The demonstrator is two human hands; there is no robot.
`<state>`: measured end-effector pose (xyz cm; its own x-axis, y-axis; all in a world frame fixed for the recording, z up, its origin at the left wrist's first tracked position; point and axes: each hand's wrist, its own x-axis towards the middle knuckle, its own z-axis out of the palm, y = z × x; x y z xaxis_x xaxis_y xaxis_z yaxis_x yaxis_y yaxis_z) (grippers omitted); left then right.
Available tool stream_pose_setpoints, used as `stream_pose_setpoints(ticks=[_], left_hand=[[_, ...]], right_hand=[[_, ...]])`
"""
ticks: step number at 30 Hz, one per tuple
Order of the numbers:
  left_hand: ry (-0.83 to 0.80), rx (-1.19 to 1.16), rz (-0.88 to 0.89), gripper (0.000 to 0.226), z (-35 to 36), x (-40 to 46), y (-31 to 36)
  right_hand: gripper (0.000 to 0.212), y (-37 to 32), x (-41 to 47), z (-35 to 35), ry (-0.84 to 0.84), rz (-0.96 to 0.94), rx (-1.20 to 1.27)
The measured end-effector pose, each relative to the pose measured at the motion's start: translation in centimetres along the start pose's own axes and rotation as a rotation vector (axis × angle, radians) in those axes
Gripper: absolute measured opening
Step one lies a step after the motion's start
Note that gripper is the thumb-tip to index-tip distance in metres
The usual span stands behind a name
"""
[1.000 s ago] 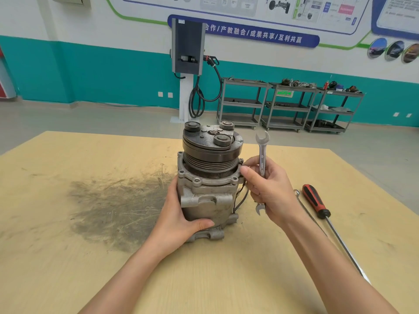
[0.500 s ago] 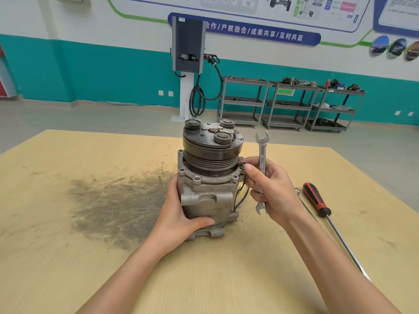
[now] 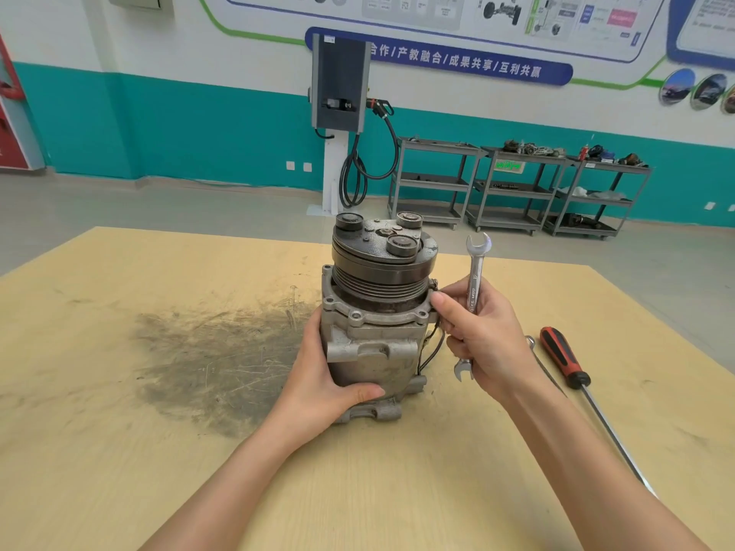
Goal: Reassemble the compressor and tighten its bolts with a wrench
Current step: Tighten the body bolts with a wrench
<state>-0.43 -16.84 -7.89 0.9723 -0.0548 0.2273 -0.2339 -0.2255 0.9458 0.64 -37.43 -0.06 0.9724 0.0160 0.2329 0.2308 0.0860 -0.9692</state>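
Grey compressor [image 3: 376, 332] upright mid-table [image 3: 119, 451], L hand [image 3: 330, 381] clasping its body, R hand [image 3: 483, 336] gripping wrench [image 3: 475, 280] beside flange.

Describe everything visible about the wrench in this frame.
The wrench is a slim, bright steel double open-ended spanner. It stands nearly upright to the right of the compressor. The right hand grips its shank; one open jaw shows above the hand and the other below. It is not on any bolt.
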Motion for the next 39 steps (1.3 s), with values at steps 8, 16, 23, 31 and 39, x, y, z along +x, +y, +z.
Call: stream_pose_setpoints(ticks=[8,16,23,31,39], left_hand=[[-0.005,-0.009,0.003,0.118,0.0,0.0,0.0],[-0.003,-0.009,0.008,0.119,0.0,-0.1,0.1],[-0.001,-0.008,-0.001,0.122,0.0,0.0,-0.2],[0.000,-0.017,-0.008,0.123,0.0,0.2,-0.3],[0.006,0.002,0.010,0.124,0.1,0.1,-0.1]], right_hand=[[0.005,-0.2,-0.2,-0.4,-0.077,0.014,0.035],[0.009,-0.2,-0.3,0.4,-0.001,0.001,0.021],[0.005,-0.2,-0.3,0.3,-0.012,0.001,0.014],[0.004,-0.4,-0.3,0.0,-0.047,0.039,0.081],[0.015,-0.2,-0.2,0.7,0.048,0.016,0.029]])
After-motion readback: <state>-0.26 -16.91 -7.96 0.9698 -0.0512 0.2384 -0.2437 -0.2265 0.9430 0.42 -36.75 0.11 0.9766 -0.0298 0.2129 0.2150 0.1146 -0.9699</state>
